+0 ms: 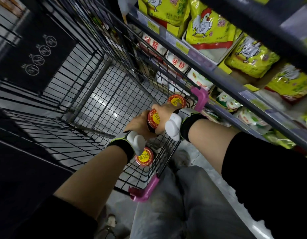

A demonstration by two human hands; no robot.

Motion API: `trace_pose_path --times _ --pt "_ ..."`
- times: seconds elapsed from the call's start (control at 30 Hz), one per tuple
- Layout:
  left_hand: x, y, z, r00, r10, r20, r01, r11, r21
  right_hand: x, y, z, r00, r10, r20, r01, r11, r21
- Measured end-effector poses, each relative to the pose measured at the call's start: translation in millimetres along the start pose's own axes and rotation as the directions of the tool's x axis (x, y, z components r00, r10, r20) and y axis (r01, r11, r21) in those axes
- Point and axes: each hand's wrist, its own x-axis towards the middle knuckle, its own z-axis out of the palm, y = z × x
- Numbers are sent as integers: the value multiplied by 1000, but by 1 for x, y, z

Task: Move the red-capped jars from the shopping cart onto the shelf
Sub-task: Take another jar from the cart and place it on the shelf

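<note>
Both of my hands wrap one dark jar with a red and yellow cap (pixel 153 117) over the near end of the black wire shopping cart (pixel 90 94). My left hand (pixel 138 123) holds its left side and my right hand (pixel 162 116) its right side. A second red-capped jar (pixel 177 101) stands just beyond my right hand inside the cart. A third red-capped jar (pixel 143 156) stands below my left wrist in the cart's near corner. The shelf (pixel 223 75) runs along the right.
Yellow bags with a rooster picture (pixel 208 26) and white packets (pixel 178 63) fill the shelf tiers on the right. Pink plastic corners (pixel 200 99) cap the cart's handle end. A black panel with round symbols (pixel 37 52) stands at the left. My grey trousers are below.
</note>
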Motion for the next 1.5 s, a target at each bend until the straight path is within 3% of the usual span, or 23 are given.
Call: trace_pose_path --times 0.37,0.93,1.23,1.5 --pt "-31 33 -50 997 76 -34 -74 996 56 -49 -5 -29 990 48 -135 -34 994 104" --pt "-64 76 -114 966 201 -162 -203 979 0 -109 1 -80 924 48 -380 137 886 444" --pt "-77 85 -132 948 256 -189 -262 965 -7 -132 17 -76 885 40 -464 231 828 511" --pt "-88 99 -142 930 316 -188 -331 942 -57 -143 31 -71 886 39 -462 187 881 434"
